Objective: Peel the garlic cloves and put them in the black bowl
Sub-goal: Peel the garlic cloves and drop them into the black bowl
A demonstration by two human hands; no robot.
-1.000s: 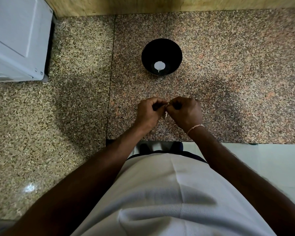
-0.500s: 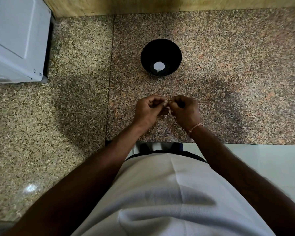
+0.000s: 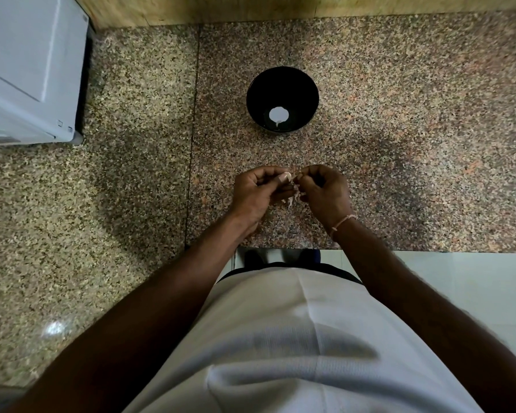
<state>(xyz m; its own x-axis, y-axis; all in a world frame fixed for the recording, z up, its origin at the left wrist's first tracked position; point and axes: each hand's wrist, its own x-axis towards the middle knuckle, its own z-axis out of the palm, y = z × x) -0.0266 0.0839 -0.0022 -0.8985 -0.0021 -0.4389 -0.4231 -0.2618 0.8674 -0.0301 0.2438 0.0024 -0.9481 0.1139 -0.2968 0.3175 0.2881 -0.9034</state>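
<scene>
Your left hand [image 3: 258, 192] pinches a pale garlic clove [image 3: 286, 176] between thumb and curled fingers, above the counter [image 3: 414, 129] near its front edge. Your right hand [image 3: 325, 192], fingers curled, pinches a strip of papery skin [image 3: 299, 175] just beside the clove; loose peel [image 3: 289, 201] hangs between your hands. The black bowl [image 3: 282, 84] sits farther back toward the wall, holding one white peeled clove [image 3: 278, 114].
</scene>
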